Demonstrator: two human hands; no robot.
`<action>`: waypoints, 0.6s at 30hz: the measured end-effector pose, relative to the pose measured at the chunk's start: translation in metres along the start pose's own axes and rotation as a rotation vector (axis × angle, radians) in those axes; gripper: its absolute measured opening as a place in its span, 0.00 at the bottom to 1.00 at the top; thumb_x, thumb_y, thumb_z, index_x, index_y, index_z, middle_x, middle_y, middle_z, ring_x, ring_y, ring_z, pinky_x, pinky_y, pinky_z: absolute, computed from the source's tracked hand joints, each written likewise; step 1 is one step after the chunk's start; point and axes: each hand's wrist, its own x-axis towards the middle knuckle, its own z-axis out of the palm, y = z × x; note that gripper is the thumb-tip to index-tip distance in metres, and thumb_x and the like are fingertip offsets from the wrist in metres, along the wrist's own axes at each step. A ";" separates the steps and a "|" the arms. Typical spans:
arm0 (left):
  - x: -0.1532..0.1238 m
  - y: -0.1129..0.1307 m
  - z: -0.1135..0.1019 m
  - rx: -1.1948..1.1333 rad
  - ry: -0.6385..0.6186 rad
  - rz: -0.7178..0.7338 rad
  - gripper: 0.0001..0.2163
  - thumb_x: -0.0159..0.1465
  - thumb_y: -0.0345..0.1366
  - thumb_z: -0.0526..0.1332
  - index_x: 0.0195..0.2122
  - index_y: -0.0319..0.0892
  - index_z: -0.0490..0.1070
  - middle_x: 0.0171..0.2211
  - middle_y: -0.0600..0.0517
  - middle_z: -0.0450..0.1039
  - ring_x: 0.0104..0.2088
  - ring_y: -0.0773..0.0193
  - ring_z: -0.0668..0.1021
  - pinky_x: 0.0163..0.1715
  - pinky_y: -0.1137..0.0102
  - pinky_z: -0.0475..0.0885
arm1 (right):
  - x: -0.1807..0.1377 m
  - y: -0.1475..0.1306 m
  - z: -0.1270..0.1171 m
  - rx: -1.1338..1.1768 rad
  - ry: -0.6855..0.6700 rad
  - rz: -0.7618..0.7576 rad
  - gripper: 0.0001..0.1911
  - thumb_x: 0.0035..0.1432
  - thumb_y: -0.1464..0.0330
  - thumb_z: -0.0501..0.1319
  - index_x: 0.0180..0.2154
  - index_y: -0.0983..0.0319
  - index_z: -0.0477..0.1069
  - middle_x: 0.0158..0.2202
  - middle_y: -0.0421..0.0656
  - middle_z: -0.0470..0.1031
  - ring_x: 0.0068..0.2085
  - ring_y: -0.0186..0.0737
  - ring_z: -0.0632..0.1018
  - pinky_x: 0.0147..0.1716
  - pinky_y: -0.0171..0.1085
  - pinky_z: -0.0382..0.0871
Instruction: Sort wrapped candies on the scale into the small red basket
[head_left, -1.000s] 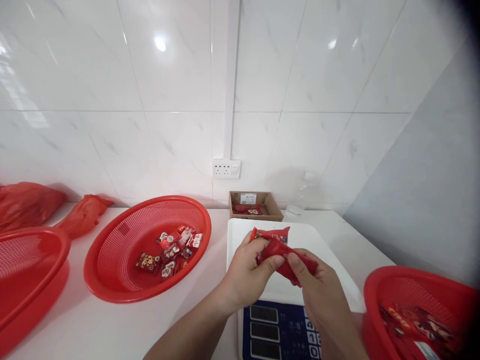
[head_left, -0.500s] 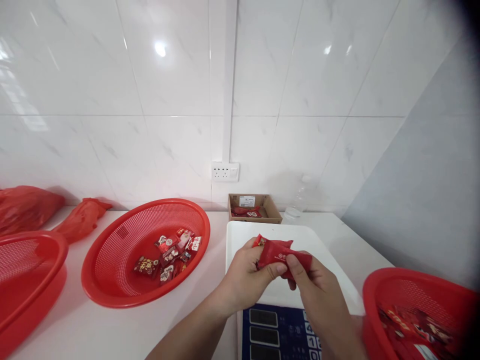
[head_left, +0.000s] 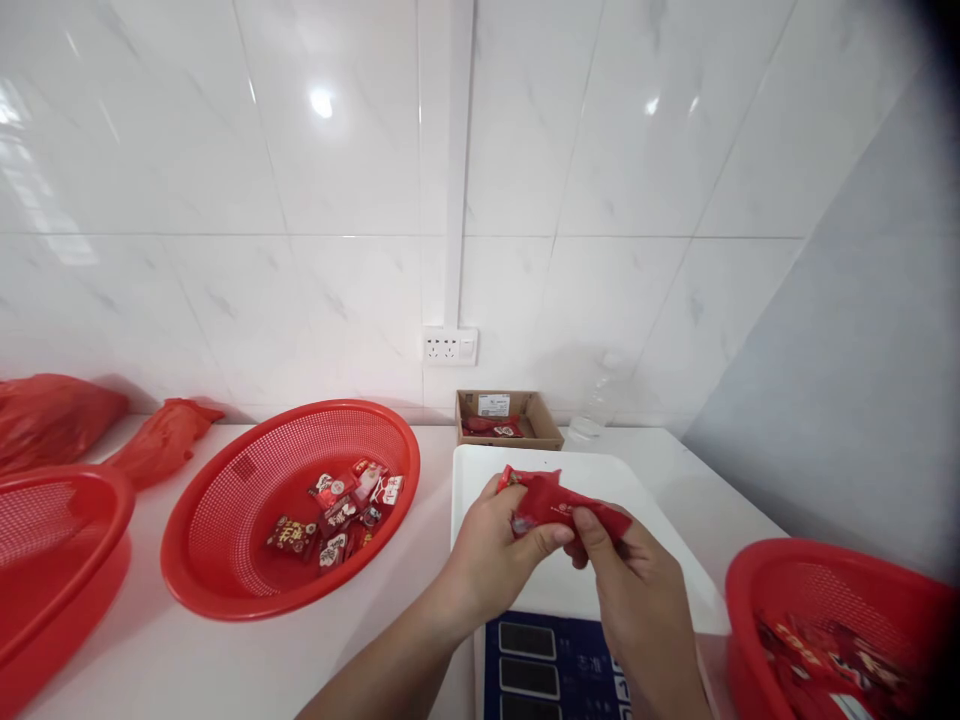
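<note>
At the far left a large red plastic bag point(head_left: 60, 420) lies against the tiled wall point(head_left: 352, 280), with a red basket point(head_left: 120, 500) in front of it, cut off by the edge of the view. Just beside these, a smaller red bag point(head_left: 166, 440) rests on the white table point(head_left: 217, 665). Next comes a round red basket point(head_left: 187, 590) with perforated sides; several small wrapped packets point(head_left: 339, 515) lie in it, mostly gathered toward its right side. A white socket plate point(head_left: 450, 345) is fixed to the wall further along. The person's left hand point(head_left: 487, 550) has its thumb and fingers clamped on the left part of a red packet point(head_left: 559, 505), which is held up over the white pan of a scale point(head_left: 660, 500); whether it is one packet or more is hard to tell. Behind the scale stands an open cardboard box point(head_left: 540, 425) with red packets inside. The scale's dark blue panel, with its display windows, faces the person. The right hand point(head_left: 649, 590) pinches the right part of the red packet between thumb and fingers. Beyond it, a clear bottle point(head_left: 592, 405) stands near the wall. At the far right another red basket point(head_left: 825, 560) holds more red packages point(head_left: 817, 650).
</note>
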 end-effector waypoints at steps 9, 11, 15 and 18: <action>0.002 -0.005 -0.001 -0.249 0.024 -0.120 0.21 0.61 0.52 0.51 0.29 0.37 0.68 0.27 0.50 0.67 0.28 0.66 0.70 0.30 0.70 0.68 | -0.004 0.004 0.007 -0.099 -0.030 -0.399 0.17 0.56 0.70 0.54 0.45 0.52 0.73 0.47 0.43 0.70 0.49 0.43 0.71 0.46 0.43 0.69; 0.003 -0.003 -0.002 -0.270 0.050 -0.125 0.19 0.61 0.50 0.53 0.32 0.38 0.70 0.30 0.50 0.69 0.31 0.65 0.71 0.33 0.70 0.68 | -0.004 0.006 0.006 -0.050 -0.034 -0.340 0.18 0.55 0.71 0.53 0.46 0.52 0.71 0.49 0.42 0.70 0.50 0.44 0.70 0.48 0.45 0.67; 0.003 -0.001 -0.007 -0.203 0.022 -0.114 0.16 0.62 0.46 0.54 0.35 0.39 0.72 0.35 0.49 0.70 0.37 0.62 0.71 0.38 0.68 0.67 | 0.000 0.008 0.000 0.118 0.030 -0.028 0.17 0.56 0.63 0.56 0.47 0.58 0.70 0.45 0.46 0.74 0.42 0.44 0.75 0.42 0.44 0.70; 0.002 0.001 -0.010 -0.134 -0.108 -0.069 0.15 0.63 0.45 0.53 0.33 0.39 0.73 0.35 0.49 0.70 0.38 0.61 0.70 0.41 0.67 0.66 | 0.005 0.005 -0.004 0.121 -0.126 0.072 0.18 0.55 0.57 0.58 0.42 0.62 0.73 0.34 0.46 0.77 0.30 0.39 0.74 0.30 0.37 0.71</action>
